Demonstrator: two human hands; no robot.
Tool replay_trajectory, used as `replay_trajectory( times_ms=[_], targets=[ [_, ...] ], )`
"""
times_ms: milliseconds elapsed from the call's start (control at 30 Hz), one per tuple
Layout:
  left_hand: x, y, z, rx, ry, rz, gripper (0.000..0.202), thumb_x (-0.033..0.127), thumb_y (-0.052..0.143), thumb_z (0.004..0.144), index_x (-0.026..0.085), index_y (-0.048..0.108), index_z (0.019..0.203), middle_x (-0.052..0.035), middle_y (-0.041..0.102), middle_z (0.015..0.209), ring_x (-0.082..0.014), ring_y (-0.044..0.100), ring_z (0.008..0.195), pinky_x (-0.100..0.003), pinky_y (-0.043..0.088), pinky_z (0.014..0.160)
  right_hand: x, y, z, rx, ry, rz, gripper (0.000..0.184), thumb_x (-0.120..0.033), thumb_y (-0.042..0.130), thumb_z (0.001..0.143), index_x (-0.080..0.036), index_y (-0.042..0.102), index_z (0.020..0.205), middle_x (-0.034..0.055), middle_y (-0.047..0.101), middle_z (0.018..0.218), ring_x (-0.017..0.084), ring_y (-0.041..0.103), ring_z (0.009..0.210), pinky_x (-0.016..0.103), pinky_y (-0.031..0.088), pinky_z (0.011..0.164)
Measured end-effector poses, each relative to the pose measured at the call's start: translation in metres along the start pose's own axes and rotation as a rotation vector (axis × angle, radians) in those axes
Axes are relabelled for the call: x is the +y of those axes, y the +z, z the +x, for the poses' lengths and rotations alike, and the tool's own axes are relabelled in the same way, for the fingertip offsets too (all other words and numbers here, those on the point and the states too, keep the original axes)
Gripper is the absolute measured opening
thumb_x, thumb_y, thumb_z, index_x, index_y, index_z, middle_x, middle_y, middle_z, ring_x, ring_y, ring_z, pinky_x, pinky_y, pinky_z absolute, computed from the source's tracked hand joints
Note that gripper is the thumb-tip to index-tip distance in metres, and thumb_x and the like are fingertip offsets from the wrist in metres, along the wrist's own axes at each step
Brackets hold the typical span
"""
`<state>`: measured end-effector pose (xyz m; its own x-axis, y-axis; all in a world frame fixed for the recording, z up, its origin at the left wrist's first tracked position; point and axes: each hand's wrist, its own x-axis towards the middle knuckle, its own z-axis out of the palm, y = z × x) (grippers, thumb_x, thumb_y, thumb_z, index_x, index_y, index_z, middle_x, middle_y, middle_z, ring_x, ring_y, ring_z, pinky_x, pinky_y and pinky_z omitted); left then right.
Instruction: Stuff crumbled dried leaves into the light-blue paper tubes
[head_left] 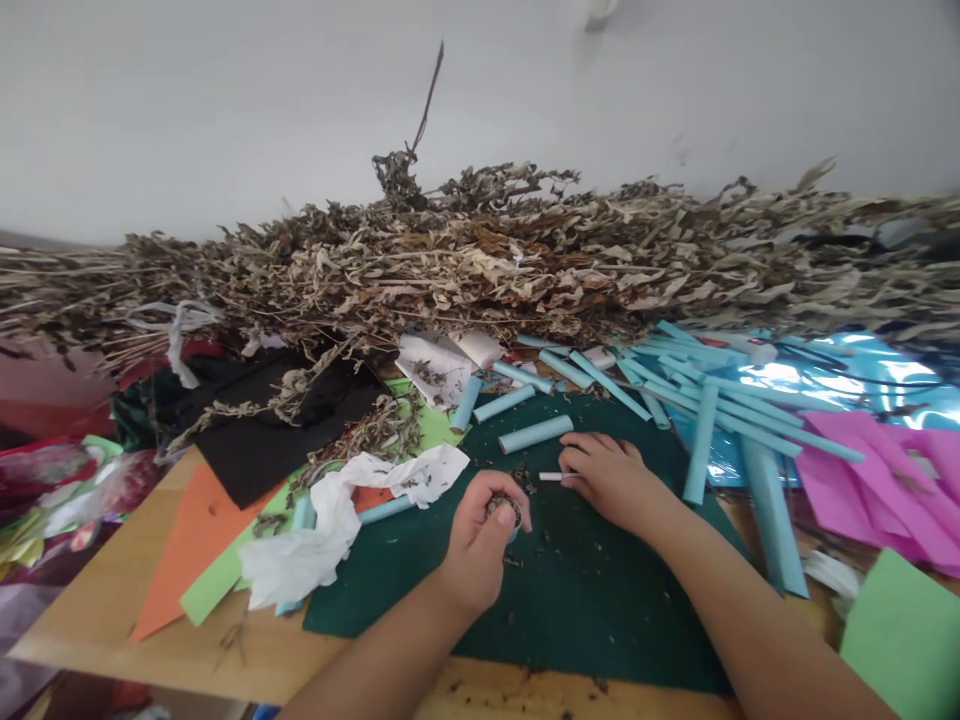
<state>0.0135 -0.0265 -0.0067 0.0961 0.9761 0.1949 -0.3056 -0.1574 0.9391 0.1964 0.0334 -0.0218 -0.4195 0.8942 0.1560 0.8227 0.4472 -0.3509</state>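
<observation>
My left hand [476, 550] is closed around a short light-blue paper tube [513, 535], held upright. Dried leaf bits fill its open top, and my thumb presses on them. Most of that tube is hidden by my fingers. To the right, my right hand [615, 480] reaches low over the dark green sheet [600, 600], its fingers on one end of a thin white stick [552, 477]. Just beyond it lies another light-blue paper tube [535, 434]. Leaf crumbs are scattered on the sheet between and around my hands.
A long heap of dried leafy stalks [480, 265] runs along the wall. Many blue paper tubes [701, 440] pile up at right, near pink sheets [877, 480]. Left are crumpled white tissue [330, 530], loose dried leaves [382, 430], black paper [300, 430] and orange paper [195, 550] on a wooden table [97, 610].
</observation>
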Motion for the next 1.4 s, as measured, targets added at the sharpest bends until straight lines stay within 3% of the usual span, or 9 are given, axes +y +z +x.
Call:
replay_trajectory(
  times_ms=[133,267,333,400,500,700,867,1100,1400],
  targets=[
    [0.002,0.005,0.004,0.045,-0.059,-0.063,0.009,0.025,0.051,0.073,0.016,0.051,0.071,-0.0002,0.051,0.056,-0.0117,0.043,0.054,-0.023,0.032,0.056,-0.007,-0.013,0.003,0.069,-0.003,0.201,0.008,-0.020,0.041,0.079,-0.020,0.048,0.075,0.0023,0.056,0.071,0.017,0.053,0.069,0.031,0.040,0.060],
    [0.003,0.005,0.004,0.045,-0.085,-0.067,0.005,0.021,0.051,0.072,0.017,0.049,0.070,0.0011,0.050,0.054,-0.0108,0.042,0.054,-0.022,0.032,0.055,-0.034,-0.040,0.004,0.318,-0.004,0.530,0.014,-0.028,0.020,0.088,-0.023,0.033,0.089,-0.0010,0.046,0.070,0.012,0.048,0.060,0.027,0.041,0.056],
    [0.002,0.003,0.004,0.020,-0.077,-0.058,0.009,0.025,0.052,0.072,0.017,0.049,0.072,0.0013,0.049,0.055,-0.0106,0.042,0.054,-0.022,0.032,0.055,-0.056,-0.057,0.005,0.447,-0.092,1.116,0.011,-0.033,0.030,0.086,-0.024,0.036,0.083,-0.0036,0.038,0.063,0.010,0.040,0.052,0.024,0.037,0.050],
    [-0.001,0.000,0.004,-0.034,-0.038,-0.052,0.018,0.035,0.052,0.072,0.017,0.050,0.075,0.0010,0.049,0.057,-0.0103,0.042,0.054,-0.022,0.032,0.055,-0.079,-0.071,0.006,0.401,-0.168,1.432,0.019,-0.039,0.036,0.083,-0.022,0.042,0.078,-0.0044,0.035,0.057,0.008,0.033,0.045,0.022,0.030,0.043],
    [-0.007,-0.006,0.004,-0.133,0.010,-0.040,0.035,0.046,0.055,0.067,0.017,0.048,0.084,0.0004,0.048,0.062,-0.0102,0.041,0.054,-0.022,0.031,0.053,-0.104,-0.084,0.008,0.287,-0.221,1.617,0.038,-0.055,0.040,0.077,-0.020,0.042,0.063,-0.0050,0.031,0.050,0.007,0.027,0.040,0.022,0.023,0.039],
    [-0.012,-0.009,0.006,-0.152,-0.105,0.171,0.024,0.030,0.064,0.060,0.017,0.047,0.071,0.0028,0.042,0.056,-0.0075,0.034,0.049,-0.020,0.027,0.047,-0.120,-0.084,0.016,0.114,-0.269,1.743,0.055,-0.069,0.035,0.069,-0.018,0.027,0.049,-0.0055,0.020,0.042,0.007,0.019,0.036,0.023,0.019,0.037],
    [-0.003,-0.003,0.009,-0.098,-0.051,0.326,0.013,0.020,0.061,0.059,0.016,0.054,0.068,0.0009,0.047,0.055,-0.0094,0.036,0.050,-0.021,0.031,0.049,-0.128,-0.073,0.019,0.083,-0.271,1.699,0.057,-0.070,0.037,0.066,-0.018,0.026,0.046,-0.0059,0.019,0.040,0.007,0.021,0.036,0.022,0.019,0.038],
    [0.001,-0.003,0.011,-0.122,0.022,0.296,0.008,0.012,0.061,0.054,0.016,0.060,0.061,-0.0010,0.054,0.058,-0.0128,0.044,0.054,-0.024,0.036,0.054,-0.134,-0.064,0.017,0.035,-0.222,1.663,0.056,-0.069,0.039,0.066,-0.018,0.028,0.045,-0.0059,0.023,0.041,0.007,0.023,0.037,0.023,0.022,0.039],
    [0.002,-0.006,0.009,-0.109,0.028,0.263,0.010,0.009,0.061,0.053,0.018,0.062,0.057,-0.0004,0.051,0.053,-0.0128,0.043,0.053,-0.023,0.037,0.055,-0.135,-0.061,0.014,0.150,-0.248,1.631,0.057,-0.068,0.035,0.070,-0.018,0.025,0.044,-0.0050,0.023,0.040,0.008,0.025,0.037,0.023,0.021,0.038]
  ],
)
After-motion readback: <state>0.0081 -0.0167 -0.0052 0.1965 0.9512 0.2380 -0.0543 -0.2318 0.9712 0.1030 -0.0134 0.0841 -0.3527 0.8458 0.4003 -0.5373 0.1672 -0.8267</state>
